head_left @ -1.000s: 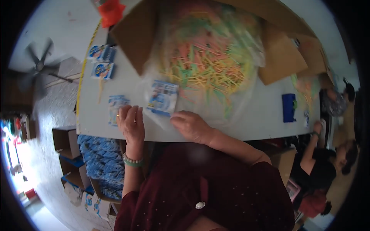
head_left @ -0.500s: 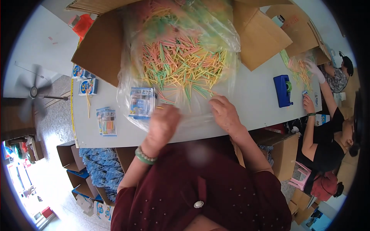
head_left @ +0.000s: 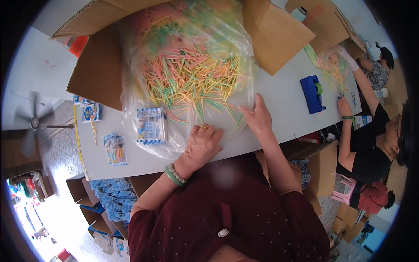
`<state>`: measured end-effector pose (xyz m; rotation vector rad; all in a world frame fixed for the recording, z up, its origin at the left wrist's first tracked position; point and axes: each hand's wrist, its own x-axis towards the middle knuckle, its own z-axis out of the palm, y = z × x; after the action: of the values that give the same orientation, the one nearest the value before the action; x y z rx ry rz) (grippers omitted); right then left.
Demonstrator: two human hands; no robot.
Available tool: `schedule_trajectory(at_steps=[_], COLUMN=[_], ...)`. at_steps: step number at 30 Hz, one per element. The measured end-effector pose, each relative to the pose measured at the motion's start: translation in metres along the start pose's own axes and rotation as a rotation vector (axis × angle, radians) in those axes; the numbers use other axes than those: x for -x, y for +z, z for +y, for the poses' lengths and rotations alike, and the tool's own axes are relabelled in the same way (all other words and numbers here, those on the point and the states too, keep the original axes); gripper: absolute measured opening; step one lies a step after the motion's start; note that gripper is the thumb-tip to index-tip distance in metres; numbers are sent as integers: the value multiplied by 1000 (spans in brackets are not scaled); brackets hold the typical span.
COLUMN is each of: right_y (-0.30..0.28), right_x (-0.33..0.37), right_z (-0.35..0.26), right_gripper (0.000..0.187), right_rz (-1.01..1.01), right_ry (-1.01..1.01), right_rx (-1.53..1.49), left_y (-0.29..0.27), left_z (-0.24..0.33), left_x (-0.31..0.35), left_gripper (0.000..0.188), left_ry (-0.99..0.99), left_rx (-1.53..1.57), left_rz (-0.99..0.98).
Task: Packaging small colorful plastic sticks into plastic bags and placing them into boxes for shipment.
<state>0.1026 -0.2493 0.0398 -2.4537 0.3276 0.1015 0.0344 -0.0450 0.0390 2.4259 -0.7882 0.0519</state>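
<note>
Pastel pink, yellow and green thin sticks (head_left: pixel 192 78) lie heaped in a clear plastic bag (head_left: pixel 174 142) spread over the table. Over the bag's near edge rests my left hand (head_left: pixel 203 143), its fingers loosely bent and slightly apart, with nothing visible in them. A ring and a bracelet show on it. At the heap's right side, my right hand (head_left: pixel 258 118) has thumb and forefinger spread; the thumb tip is by the loose stick ends. Left of my left hand, blue-and-white printed packets (head_left: pixel 151 125) lie stacked on the bag. Another packet (head_left: pixel 115 149), with sticks showing through, lies further left.
Cardboard box flaps (head_left: pixel 98 67) flank the bag. A blue tape dispenser (head_left: pixel 310 95) stands to the right. More packets (head_left: pixel 91 112) sit at the table's left edge. Below, a box holds many blue packets (head_left: pixel 111 196). A co-worker's hand (head_left: pixel 345 107) is at the far right.
My left hand has moved right and settled on the bag's near edge. My right hand's thumb and forefinger have spread apart. The view has shifted slightly.
</note>
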Motion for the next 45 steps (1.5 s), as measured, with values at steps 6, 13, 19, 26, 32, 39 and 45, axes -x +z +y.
schedule_trajectory(at_steps=[6,13,19,26,32,39,45], right_y=[13,0,-11,-1,15,7,14], right_x=[-20,8,7,-36,-65,-80,-71], right_z=[2,-12,41,15,-19,10,16], right_gripper=[29,30,18,32,36,13,10], right_rz=[-525,-392,-365,-57,256,113,99], right_ry=[6,-87,-7,-210,-245,-206,-126], right_rx=[-866,-1057,-747,-542,101,-716,-763], left_y=[14,4,2,-10,-19,-18,-41], left_z=[-16,-19,-12,-7,-3,-24,-24], left_x=[4,4,-8,-13,-34,-63,-180], left_gripper=[25,19,12,21,31,18,52], left_ry=[-70,-104,68,25,-7,-41,260], left_rx=[-52,119,61,119,211,241,-230], left_rz=[5,237,79,-133,-136,11,26])
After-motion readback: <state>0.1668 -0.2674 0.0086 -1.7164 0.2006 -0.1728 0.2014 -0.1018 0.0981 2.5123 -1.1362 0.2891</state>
